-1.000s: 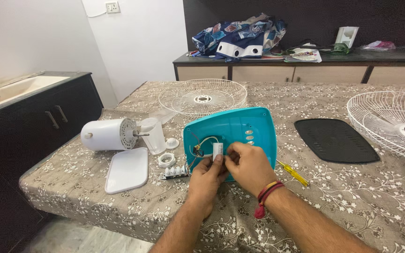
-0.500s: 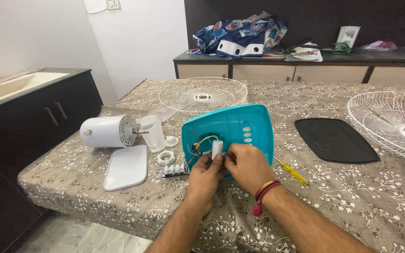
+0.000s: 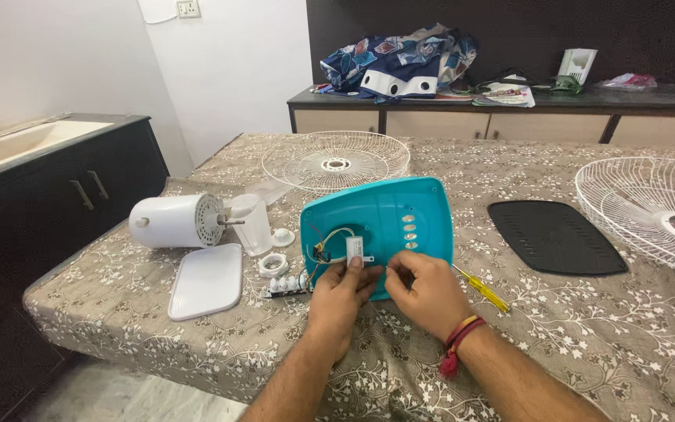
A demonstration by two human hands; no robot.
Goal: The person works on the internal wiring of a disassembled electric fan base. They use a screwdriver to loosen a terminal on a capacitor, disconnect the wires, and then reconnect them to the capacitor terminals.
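Observation:
A teal plastic fan base cover (image 3: pixel 388 219) stands tilted on the table, its inner side toward me, with coloured wires (image 3: pixel 323 246) and a small white box-shaped part (image 3: pixel 354 248) inside. My left hand (image 3: pixel 339 293) pinches the bottom of that white part at the cover's lower edge. My right hand (image 3: pixel 423 289), with a red and yellow thread band at the wrist, holds the cover's lower rim just to the right. A white switch strip (image 3: pixel 287 285) lies by the left hand.
A white fan motor (image 3: pixel 177 221), a clear cup-like piece (image 3: pixel 253 225), white rings (image 3: pixel 273 264) and a white flat plate (image 3: pixel 207 280) lie to the left. A yellow screwdriver (image 3: pixel 482 289), black plate (image 3: pixel 554 237) and two white fan grilles (image 3: pixel 336 160) (image 3: pixel 650 207) are around. A sink counter stands left.
Both hands stay on the teal cover's lower edge with small finger shifts. The view has moved slightly.

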